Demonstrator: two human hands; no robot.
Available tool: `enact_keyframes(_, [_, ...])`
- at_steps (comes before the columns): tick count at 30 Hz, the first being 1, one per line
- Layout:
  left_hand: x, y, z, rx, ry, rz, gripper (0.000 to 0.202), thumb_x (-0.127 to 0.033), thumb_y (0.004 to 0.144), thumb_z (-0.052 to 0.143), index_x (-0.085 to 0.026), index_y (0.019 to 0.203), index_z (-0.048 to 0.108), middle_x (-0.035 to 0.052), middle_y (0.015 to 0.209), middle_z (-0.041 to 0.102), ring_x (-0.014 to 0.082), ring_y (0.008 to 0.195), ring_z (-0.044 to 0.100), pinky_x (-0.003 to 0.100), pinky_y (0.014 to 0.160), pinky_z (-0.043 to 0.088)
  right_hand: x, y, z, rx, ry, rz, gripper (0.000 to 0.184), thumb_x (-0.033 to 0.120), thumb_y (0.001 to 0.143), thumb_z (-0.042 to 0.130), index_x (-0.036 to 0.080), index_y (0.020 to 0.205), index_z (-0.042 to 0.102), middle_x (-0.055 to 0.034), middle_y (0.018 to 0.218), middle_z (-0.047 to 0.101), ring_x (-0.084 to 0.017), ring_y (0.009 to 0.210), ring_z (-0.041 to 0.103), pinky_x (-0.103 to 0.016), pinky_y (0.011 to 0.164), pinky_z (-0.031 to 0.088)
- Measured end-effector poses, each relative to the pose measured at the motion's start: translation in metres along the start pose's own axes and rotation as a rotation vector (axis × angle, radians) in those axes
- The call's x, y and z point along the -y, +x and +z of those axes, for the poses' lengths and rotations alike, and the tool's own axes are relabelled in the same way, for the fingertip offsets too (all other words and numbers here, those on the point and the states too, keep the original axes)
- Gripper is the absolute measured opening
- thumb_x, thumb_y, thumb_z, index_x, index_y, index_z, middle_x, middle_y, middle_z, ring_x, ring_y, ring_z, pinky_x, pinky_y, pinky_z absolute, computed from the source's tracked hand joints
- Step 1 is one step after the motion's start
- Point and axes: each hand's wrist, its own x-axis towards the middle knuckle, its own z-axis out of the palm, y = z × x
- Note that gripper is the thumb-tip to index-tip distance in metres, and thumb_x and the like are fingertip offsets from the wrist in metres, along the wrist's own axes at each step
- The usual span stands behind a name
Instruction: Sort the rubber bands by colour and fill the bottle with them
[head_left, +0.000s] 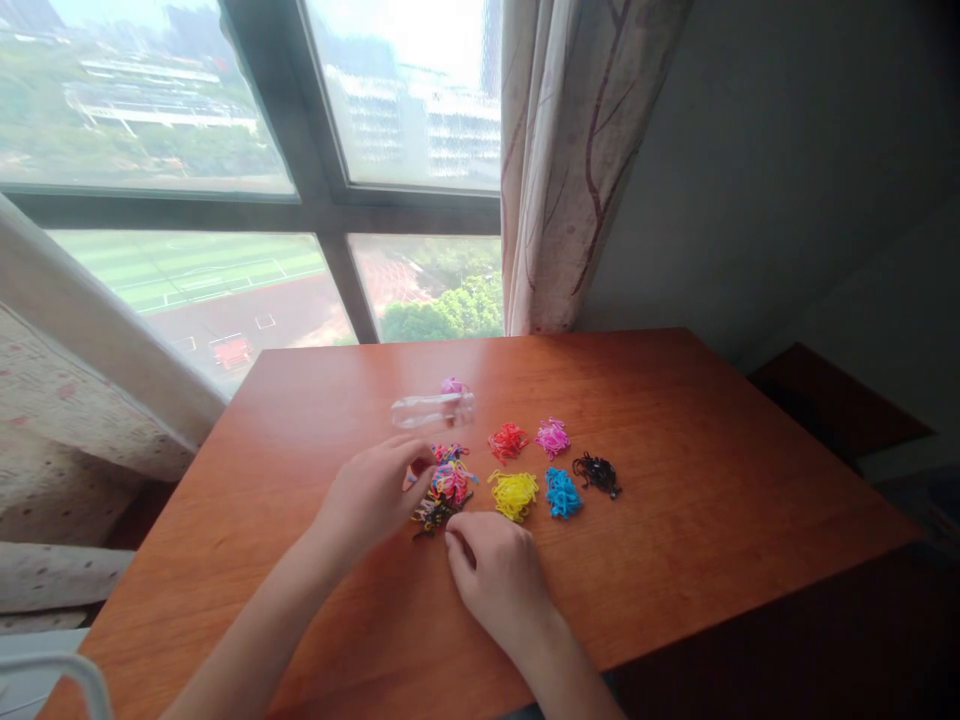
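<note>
On the wooden table (712, 470) lies a mixed heap of coloured rubber bands (445, 487). My left hand (373, 495) rests at the heap's left side, its fingers bent and pinching at the bands. My right hand (495, 575) lies just below the heap, fingers curled with the tips at its lower edge. To the right sit sorted piles: red (508, 441), pink (552, 437), yellow (514, 494), blue (562, 492) and black (597, 473).
A clear plastic bottle (433, 408) lies on its side behind the heap, with a small pink clump (453, 385) by it. A window and a curtain (570, 170) stand behind the table. A dark lower surface (832, 395) is at the right.
</note>
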Motion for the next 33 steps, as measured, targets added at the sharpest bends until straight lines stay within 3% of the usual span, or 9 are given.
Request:
enact_keyframes(5, [0.023, -0.009, -0.003, 0.154, 0.088, -0.234, 0.017, -0.027, 0.087, 0.049, -0.02, 0.077, 0.061, 0.0041, 0.082, 0.071, 0.0184, 0.07, 0.062, 0.026, 0.059, 0.035, 0.001, 0.0, -0.001, 0.005, -0.014, 0.002, 0.013, 0.013, 0.088, 0.054, 0.023, 0.082, 0.059, 0.0014, 0.076, 0.066, -0.015, 0.073, 0.06, -0.026, 0.064, 0.03])
enact_keyframes(9, [0.021, -0.009, -0.007, 0.118, 0.087, -0.203, 0.018, -0.028, 0.089, 0.048, -0.02, 0.079, 0.061, 0.0044, 0.083, 0.07, 0.0189, 0.072, 0.062, 0.026, 0.061, 0.036, 0.001, 0.0, -0.001, 0.001, -0.012, 0.001, 0.013, 0.012, 0.088, 0.054, 0.023, 0.082, 0.059, 0.0019, 0.076, 0.066, -0.015, 0.072, 0.059, -0.026, 0.064, 0.03])
enact_keyframes(14, [-0.008, 0.011, -0.005, 0.006, -0.078, -0.004, 0.015, -0.027, 0.088, 0.052, -0.019, 0.081, 0.062, 0.0024, 0.08, 0.069, 0.0162, 0.07, 0.06, 0.024, 0.06, 0.038, 0.0, 0.0, 0.0, 0.007, 0.002, 0.002, 0.014, 0.013, 0.089, 0.053, 0.023, 0.082, 0.06, 0.0014, 0.077, 0.067, -0.015, 0.073, 0.06, -0.026, 0.065, 0.031])
enact_keyframes(19, [-0.052, 0.057, 0.019, 0.002, -0.044, 0.161, 0.015, -0.02, 0.087, 0.052, -0.019, 0.084, 0.067, 0.0036, 0.087, 0.071, 0.0162, 0.076, 0.064, 0.024, 0.064, 0.043, -0.001, 0.0, 0.002, -0.004, -0.01, 0.014, 0.013, 0.013, 0.088, 0.053, 0.023, 0.084, 0.061, 0.0014, 0.08, 0.068, -0.015, 0.075, 0.061, -0.025, 0.066, 0.032])
enact_keyframes(25, [-0.09, 0.106, 0.047, 0.048, 0.013, 0.223, 0.018, -0.019, 0.086, 0.053, -0.021, 0.09, 0.071, 0.0053, 0.094, 0.072, 0.0191, 0.082, 0.067, 0.026, 0.068, 0.048, 0.0, 0.0, 0.001, 0.013, -0.047, 0.032, 0.013, 0.015, 0.088, 0.054, 0.022, 0.078, 0.059, 0.0017, 0.074, 0.067, -0.015, 0.071, 0.061, -0.024, 0.062, 0.032])
enact_keyframes(33, [-0.11, 0.138, 0.056, 0.137, 0.104, 0.176, 0.02, -0.016, 0.084, 0.055, -0.016, 0.086, 0.075, 0.0136, 0.087, 0.074, 0.0234, 0.077, 0.07, 0.031, 0.069, 0.052, -0.001, -0.001, 0.003, 0.039, -0.053, 0.042, 0.012, 0.011, 0.083, 0.054, 0.022, 0.08, 0.059, 0.0014, 0.075, 0.067, -0.015, 0.072, 0.062, -0.024, 0.062, 0.032])
